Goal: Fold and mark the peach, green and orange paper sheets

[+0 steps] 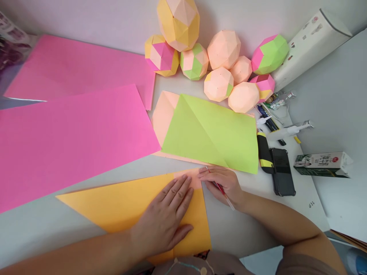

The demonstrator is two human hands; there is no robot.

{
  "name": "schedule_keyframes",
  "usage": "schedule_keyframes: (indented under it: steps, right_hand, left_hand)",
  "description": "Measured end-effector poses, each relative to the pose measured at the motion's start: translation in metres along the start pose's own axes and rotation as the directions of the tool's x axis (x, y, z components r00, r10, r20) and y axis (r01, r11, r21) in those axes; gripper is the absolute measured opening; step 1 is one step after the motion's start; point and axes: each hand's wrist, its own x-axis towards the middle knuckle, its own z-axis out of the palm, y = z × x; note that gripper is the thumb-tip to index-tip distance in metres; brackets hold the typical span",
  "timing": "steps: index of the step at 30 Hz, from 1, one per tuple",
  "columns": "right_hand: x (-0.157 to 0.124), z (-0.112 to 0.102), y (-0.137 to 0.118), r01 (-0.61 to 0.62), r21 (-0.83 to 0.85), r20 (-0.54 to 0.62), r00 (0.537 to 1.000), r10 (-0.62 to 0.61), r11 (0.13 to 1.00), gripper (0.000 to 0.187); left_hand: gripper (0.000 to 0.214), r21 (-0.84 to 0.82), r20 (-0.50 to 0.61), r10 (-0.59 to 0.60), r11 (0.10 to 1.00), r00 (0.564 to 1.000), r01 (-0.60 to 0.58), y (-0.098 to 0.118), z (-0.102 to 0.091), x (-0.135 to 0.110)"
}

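Observation:
My left hand (169, 214) lies flat on a folded sheet of yellow paper (126, 202), fingers stretched out. Its fingertips press on a small pale pink paper piece (195, 180) at the sheet's upper edge. Beside that piece, my right hand (225, 185) is closed around a slim red pen-like tool (220, 187) with a thin pointed tip and a clear rear end. The tip points up and away from the paper; its exact kind I cannot tell. Just beyond both hands lies a creased green sheet (218, 133) over peach paper (164, 118).
Large pink sheets (77, 141) cover the left side. Faceted paper balls (223, 49) are grouped at the back, near a white cylinder (309, 46). On the right are a black-and-yellow tool (264, 152), a phone (283, 172), a white nozzle bottle (283, 132) and a drink carton (322, 164).

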Motion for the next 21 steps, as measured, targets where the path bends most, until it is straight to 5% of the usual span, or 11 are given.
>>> schedule_keyframes:
  steps: [21]
  right_hand:
    - [-0.0004, -0.0002, 0.0002, -0.018, 0.030, 0.004, 1.000, 0.018, 0.999, 0.023]
  left_hand:
    - [0.070, -0.018, -0.004, -0.018, 1.000, 1.000, 0.018, 0.0003, 0.0029, -0.0018]
